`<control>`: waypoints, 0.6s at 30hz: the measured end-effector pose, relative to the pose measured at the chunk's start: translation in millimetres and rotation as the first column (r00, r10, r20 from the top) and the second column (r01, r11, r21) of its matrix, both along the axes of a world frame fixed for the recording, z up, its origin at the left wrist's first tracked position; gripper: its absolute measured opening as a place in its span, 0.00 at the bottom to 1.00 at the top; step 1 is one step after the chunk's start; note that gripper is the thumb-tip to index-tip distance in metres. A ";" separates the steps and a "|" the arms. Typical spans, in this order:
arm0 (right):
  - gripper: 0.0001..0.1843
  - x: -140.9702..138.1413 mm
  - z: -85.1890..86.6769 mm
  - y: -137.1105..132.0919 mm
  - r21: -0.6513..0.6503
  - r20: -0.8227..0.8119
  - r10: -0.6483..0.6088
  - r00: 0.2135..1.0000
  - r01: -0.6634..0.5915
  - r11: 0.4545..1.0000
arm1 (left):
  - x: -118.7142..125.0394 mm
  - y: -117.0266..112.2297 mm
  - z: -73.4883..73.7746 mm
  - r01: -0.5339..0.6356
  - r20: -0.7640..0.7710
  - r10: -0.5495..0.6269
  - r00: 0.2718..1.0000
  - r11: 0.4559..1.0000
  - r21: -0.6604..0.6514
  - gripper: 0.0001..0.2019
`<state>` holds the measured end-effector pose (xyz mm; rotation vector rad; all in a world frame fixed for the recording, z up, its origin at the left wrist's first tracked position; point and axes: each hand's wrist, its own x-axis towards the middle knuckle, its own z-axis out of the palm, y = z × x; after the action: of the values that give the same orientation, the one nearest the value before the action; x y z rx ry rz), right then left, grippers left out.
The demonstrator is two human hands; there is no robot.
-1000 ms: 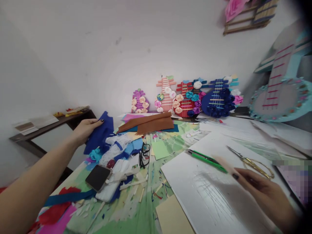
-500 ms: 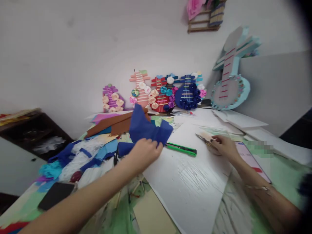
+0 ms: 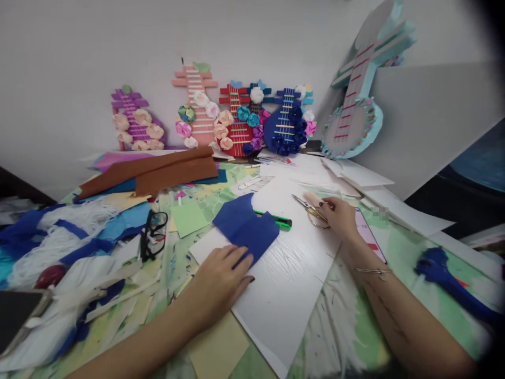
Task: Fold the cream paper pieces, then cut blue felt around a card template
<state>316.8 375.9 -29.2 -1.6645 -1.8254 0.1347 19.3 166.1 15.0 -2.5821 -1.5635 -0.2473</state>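
Observation:
A piece of dark blue felt (image 3: 245, 228) lies on a white board (image 3: 292, 273) in the middle of the table. My left hand (image 3: 221, 284) rests flat at the felt's near edge, fingers spread on it. My right hand (image 3: 337, 216) lies on the board's far right corner, its fingers closed round gold scissors (image 3: 310, 208) whose blades point left. A green utility knife (image 3: 276, 220) lies just behind the felt, between the two hands.
Several small paper guitars (image 3: 236, 118) with paper flowers lean on the back wall; a large light-blue one (image 3: 355, 105) leans at right. Brown felt (image 3: 153, 171), black glasses (image 3: 152, 234), white and blue scraps (image 3: 67, 237), a phone (image 3: 369, 234) and a blue foam shape (image 3: 453, 284) clutter the table.
My left hand carried the blue felt from the far left pile and laid it on the white board. My right hand took hold of the scissors. The view dropped and shifted right.

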 end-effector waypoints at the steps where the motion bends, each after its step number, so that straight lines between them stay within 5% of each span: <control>1: 0.18 -0.9 -1.0 1.1 0.020 0.013 0.012 1.000 -0.012 1.000 | -1.6 0.7 1.7 -0.100 -0.014 0.099 0.995 0.994 -0.047 0.19; 4: 0.17 -4.0 -2.1 1.4 0.113 0.051 0.038 0.998 -0.044 0.993 | -4.4 3.3 7.8 -0.349 -0.070 0.342 0.937 0.905 -0.245 0.25; 8: 0.15 -18.2 3.4 -12.0 0.243 0.062 0.097 0.993 -0.109 0.964 | -10.6 5.9 12.2 -0.462 -0.121 0.450 0.885 0.814 -0.351 0.22; 10: 0.13 -34.1 10.0 -26.4 0.289 0.076 0.334 0.940 -0.341 0.895 | -16.7 8.7 12.2 -0.474 -0.105 0.476 0.873 0.779 -0.411 0.21; 13: 0.17 -63.1 25.4 -54.0 0.227 0.107 0.648 0.754 -0.653 0.723 | -23.8 12.0 11.6 -0.411 0.003 0.491 0.871 0.733 -0.541 0.18; 16: 0.29 -84.6 44.6 -79.9 0.056 0.204 0.785 0.585 -0.808 0.587 | -19.5 5.7 10.4 -0.336 0.090 0.448 0.890 0.775 -0.534 0.12; 18: 0.39 -90.9 55.3 -92.2 -0.054 0.292 0.817 0.497 -0.845 0.533 | -9.6 -5.2 7.2 -0.260 0.158 0.335 0.929 0.893 -0.368 0.11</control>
<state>225.9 283.8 26.1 -0.5774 -2.6902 0.2191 9.7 160.9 22.2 -2.5663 -2.2395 -0.2545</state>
